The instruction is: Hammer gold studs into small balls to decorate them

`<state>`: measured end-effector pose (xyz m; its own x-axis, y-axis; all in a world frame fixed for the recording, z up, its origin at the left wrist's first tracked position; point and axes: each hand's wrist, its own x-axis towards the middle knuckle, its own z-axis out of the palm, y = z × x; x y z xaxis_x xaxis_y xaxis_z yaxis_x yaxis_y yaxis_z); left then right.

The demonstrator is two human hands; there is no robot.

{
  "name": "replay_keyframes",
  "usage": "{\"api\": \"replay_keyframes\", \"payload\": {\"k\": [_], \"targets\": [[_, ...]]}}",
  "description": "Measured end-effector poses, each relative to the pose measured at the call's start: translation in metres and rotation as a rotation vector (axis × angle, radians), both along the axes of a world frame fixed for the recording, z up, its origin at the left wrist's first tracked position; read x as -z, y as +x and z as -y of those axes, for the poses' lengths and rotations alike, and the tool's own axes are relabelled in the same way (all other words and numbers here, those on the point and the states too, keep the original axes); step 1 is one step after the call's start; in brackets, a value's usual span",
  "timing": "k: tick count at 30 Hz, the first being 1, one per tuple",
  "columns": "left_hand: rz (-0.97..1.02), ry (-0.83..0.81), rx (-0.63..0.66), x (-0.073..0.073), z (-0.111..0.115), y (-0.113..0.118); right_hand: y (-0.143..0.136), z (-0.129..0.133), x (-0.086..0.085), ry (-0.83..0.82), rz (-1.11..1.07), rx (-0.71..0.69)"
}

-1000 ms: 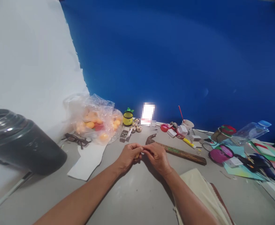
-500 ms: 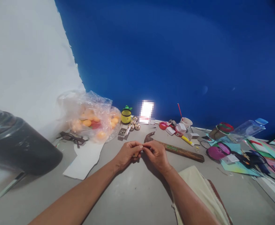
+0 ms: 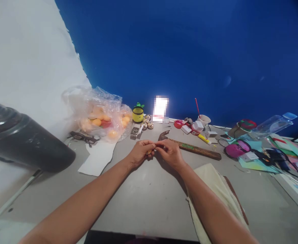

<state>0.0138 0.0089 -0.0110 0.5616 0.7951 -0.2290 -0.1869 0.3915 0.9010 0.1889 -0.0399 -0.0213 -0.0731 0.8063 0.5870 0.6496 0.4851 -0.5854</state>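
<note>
Over the middle of the table, my left hand (image 3: 142, 152) is closed around a small gold-coloured round piece (image 3: 149, 152), mostly hidden by the fingers. The tips of my right hand (image 3: 169, 151) meet it from the right in a pinch; whatever they grip is too small to make out. Just beyond the right hand lies a claw hammer (image 3: 198, 149) with a worn wooden handle. Farther back are several shiny gold-coloured balls (image 3: 150, 125) and a small box (image 3: 134, 132) of metal-looking pieces.
A plastic bag of orange balls (image 3: 98, 118) and a dark bottle (image 3: 32, 139) stand left. Eyeglasses (image 3: 84, 137) lie near white paper (image 3: 98, 159). A yellow pineapple-shaped pot (image 3: 138, 114) is at the back. Right are a paper cup (image 3: 204, 120), a clear bottle (image 3: 273, 127) and a cloth (image 3: 212, 193).
The whole scene sits higher in view as the camera tilts down, showing the table's near edge. Both hands stay together, with the gold-coloured piece still in the left hand.
</note>
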Motion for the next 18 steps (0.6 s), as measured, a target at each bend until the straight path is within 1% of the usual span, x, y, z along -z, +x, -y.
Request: {"api": "replay_keyframes", "payload": {"k": [5,10,12,14,18], "targets": [[0.031,-0.002,0.008,0.001,0.000,-0.001,-0.002,0.000,-0.005,-0.086,-0.147,-0.009],[0.236,-0.089,-0.026,-0.002,0.000,-0.002,-0.004,0.000,-0.008,-0.164,-0.378,0.056],[0.282,-0.103,-0.005,-0.003,0.000,-0.003,-0.002,-0.001,-0.009,-0.225,-0.500,0.081],[0.277,-0.106,0.014,-0.005,0.000,-0.003,0.000,-0.003,-0.011,-0.302,-0.621,0.085],[0.223,-0.060,-0.027,-0.005,0.002,-0.004,0.005,-0.005,-0.012,-0.439,-0.797,0.017]]}}
